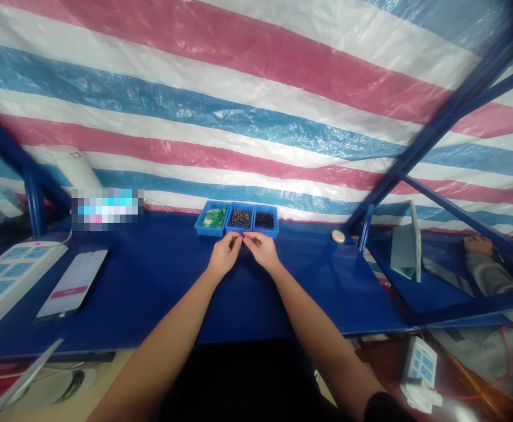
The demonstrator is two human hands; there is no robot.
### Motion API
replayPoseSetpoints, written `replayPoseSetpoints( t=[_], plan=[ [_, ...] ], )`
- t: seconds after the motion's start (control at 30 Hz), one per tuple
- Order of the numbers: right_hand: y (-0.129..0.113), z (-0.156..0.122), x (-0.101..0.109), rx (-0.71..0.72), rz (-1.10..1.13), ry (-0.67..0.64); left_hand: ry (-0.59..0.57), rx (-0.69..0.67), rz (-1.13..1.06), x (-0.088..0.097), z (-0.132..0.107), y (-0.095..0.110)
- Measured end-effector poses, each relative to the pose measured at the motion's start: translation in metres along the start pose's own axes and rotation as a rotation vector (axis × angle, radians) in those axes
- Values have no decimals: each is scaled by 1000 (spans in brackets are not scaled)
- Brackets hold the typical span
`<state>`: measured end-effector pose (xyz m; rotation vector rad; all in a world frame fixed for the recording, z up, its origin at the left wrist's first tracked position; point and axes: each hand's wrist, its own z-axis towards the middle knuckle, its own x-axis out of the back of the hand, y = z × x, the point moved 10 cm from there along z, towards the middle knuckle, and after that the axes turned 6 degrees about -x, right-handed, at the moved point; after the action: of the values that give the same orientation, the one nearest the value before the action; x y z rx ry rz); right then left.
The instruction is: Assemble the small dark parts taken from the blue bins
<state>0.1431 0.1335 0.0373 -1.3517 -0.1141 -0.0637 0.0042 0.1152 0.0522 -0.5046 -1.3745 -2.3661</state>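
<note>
My left hand (pixel 225 253) and my right hand (pixel 260 248) meet over the blue table (pixel 160 281), fingertips pinched together just in front of three small blue bins. What the pinched fingers hold is too small to make out. The left bin (pixel 212 219) holds green packets, the middle bin (pixel 240 218) small dark parts, the right bin (pixel 264 220) darker small parts.
A phone (pixel 72 285) with a lit screen lies at the left, beside a white power strip (pixel 10 276). A small white round object (pixel 338 236) sits right of the bins. A striped tarp (pixel 256 105) backs the table. Another person's hand (pixel 476 245) shows far right.
</note>
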Motion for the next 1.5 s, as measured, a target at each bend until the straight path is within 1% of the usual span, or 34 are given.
replayPoseSetpoints(
  t=[0.2, 0.37, 0.73, 1.33, 1.5],
  plan=[
    [-1, 0, 1, -4, -2, 13, 4, -13, -12, 0, 0, -1],
    [-1, -1, -1, -18, 11, -9, 6, -1, 1, -1, 1, -3],
    [0, 0, 1, 6, 8, 6, 5, 14, -11, 0, 0, -2],
    [4, 1, -2, 4, 53, -15, 11, -13, 23, 0, 1, 0],
    [3, 1, -1, 11, 33, -10, 0, -12, 30, 0, 1, 1]
  ],
)
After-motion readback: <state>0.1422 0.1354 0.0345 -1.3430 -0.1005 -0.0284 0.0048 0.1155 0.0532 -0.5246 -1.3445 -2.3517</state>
